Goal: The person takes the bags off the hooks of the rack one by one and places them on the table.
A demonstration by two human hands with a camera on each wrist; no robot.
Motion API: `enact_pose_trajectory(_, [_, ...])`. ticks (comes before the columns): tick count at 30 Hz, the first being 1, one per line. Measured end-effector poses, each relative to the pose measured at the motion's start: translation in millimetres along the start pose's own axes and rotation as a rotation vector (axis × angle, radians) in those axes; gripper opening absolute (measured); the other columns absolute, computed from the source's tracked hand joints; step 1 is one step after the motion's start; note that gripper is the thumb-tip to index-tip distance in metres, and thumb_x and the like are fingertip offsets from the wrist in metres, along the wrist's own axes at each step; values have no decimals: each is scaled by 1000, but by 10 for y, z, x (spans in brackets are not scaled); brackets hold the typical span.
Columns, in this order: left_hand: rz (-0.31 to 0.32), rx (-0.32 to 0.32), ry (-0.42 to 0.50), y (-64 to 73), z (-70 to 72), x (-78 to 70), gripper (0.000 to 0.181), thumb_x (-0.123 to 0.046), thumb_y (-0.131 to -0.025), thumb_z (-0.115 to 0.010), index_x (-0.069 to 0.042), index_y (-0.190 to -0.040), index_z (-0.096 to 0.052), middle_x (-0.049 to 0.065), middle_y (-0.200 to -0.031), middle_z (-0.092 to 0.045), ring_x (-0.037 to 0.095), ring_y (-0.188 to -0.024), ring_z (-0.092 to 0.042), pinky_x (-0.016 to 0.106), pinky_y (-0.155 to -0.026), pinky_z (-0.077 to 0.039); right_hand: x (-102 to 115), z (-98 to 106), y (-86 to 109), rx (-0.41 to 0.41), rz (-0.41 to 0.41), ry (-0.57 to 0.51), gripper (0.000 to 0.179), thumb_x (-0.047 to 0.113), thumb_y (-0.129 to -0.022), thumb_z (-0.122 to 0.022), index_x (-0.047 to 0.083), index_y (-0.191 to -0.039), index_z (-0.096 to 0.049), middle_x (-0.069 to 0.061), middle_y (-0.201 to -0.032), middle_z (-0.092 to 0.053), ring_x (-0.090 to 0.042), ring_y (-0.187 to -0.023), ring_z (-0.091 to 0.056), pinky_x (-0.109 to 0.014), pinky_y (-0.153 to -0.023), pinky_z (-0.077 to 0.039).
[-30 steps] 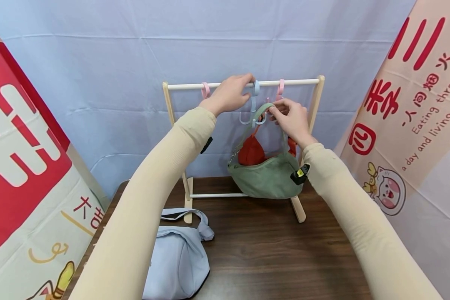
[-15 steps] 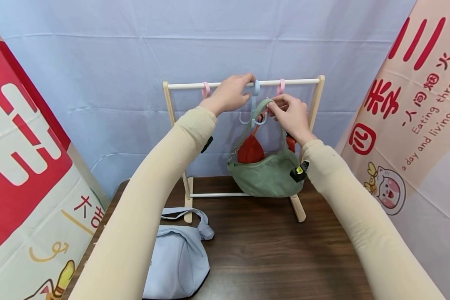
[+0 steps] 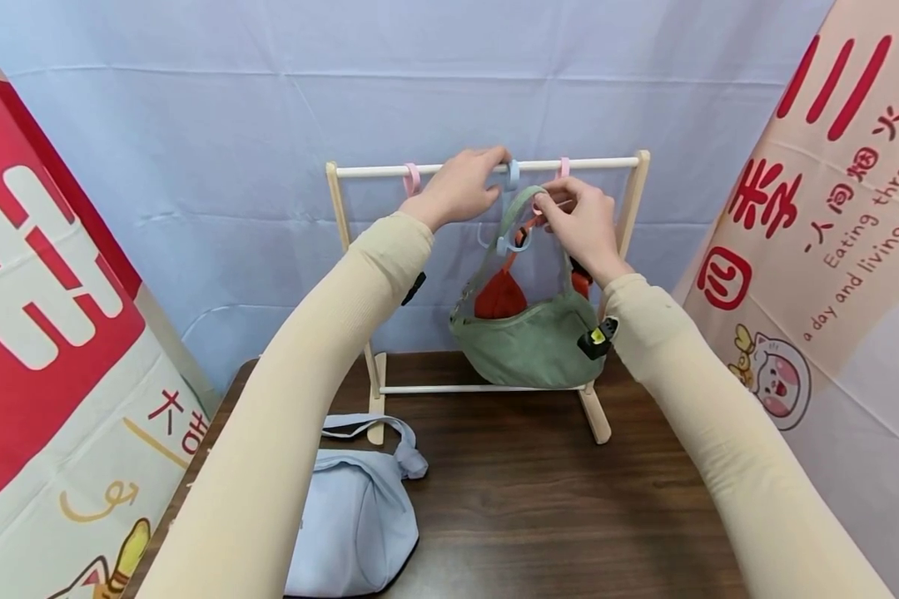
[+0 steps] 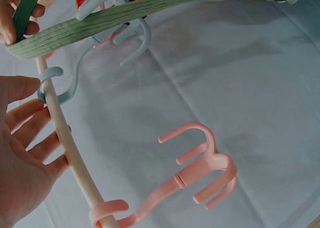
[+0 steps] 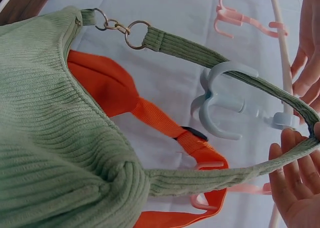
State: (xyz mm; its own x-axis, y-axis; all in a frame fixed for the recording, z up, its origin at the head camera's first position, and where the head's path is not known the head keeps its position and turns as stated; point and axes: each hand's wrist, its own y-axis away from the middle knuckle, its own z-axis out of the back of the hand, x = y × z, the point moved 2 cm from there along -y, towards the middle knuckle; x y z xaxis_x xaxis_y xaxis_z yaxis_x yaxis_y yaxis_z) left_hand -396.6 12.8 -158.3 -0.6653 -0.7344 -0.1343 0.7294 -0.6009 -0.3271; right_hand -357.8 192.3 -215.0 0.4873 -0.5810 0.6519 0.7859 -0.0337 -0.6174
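At the far side of the table, the green bag hangs low in front of the orange bag, right of the rack's middle. The right hand pinches the top of its strap between thumb and fingers. The left hand is up at the bar, with thumb and fingers close round the top of the blue hook. The strap runs right by that hook, but whether it rests on it is hard to tell.

The green bag looks soft and floppy, and most likely light, so it should swing and sag but not break. Its cloth has little ridges, so it should not slip much. The middle of the strap is a good place to hold, as both sides hang down from there. The metal rings at the strap's left end look hard and loose, so they make a poor grip.

Near and left, the blue bag sits on the table.
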Motion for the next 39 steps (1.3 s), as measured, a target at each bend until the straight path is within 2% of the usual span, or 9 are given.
enact_pose_trajectory(8, [5, 15, -6, 2, 7, -6, 38, -21, -98, -44, -16, -135, -44, 2, -141, -49, 18, -127, -48, 30, -94, -41, 90, 51, 1, -29, 4, 58, 30, 34, -93, -58, 12, -111, -69, -10, -96, -71, 6, -67, -61, -16, -62, -50])
enact_pose_trajectory(11, [7, 16, -18, 1, 14, -6, 38, -22, -98, -45, -17, -135, -44, 2, -142, -49, 18, -130, -46, 31, -99, -40, 129, 68, 9, -22, 13, 50, 31, 35, -93, -58, 12, -111, -68, -9, -96, -71, 6, -66, -61, -16, -62, -51])
enact_pose_trajectory(16, [-4, 8, -24, -1, 17, -5, 38, -21, -97, -46, -16, -135, -45, 2, -141, -50, 19, -130, -46, 32, -104, -38, 188, 94, 44, -7, 18, 45, 30, 35, -93, -59, 12, -111, -68, -7, -95, -71, 5, -67, -61, -17, -63, -51])
enact_pose_trajectory(25, [-18, -13, -21, 7, 0, 3, 37, -18, -95, -46, -15, -133, -47, 3, -137, -53, 22, -123, -51, 34, -100, -41, 217, 124, 139, 45, 9, -50, 30, 30, -93, -59, 8, -112, -66, -12, -96, -70, -3, -70, -66, -21, -66, -56])
enact_pose_trajectory(32, [-20, -11, -27, 18, -12, 10, 37, -19, -96, -46, -16, -133, -47, 4, -137, -53, 22, -125, -49, 34, -102, -40, 232, 149, 201, 39, 29, -19, 28, 29, -93, -59, 7, -108, -68, -8, -88, -71, 2, -67, -64, -18, -63, -54])
enact_pose_trajectory(39, [-26, -19, -54, 20, -22, 8, 39, -20, -96, -47, -16, -135, -46, 4, -135, -55, 23, -124, -50, 34, -105, -37, 252, 178, 246, 68, 16, -30, 31, 33, -94, -57, 7, -106, -68, 0, -84, -69, -3, -69, -65, -20, -65, -55])
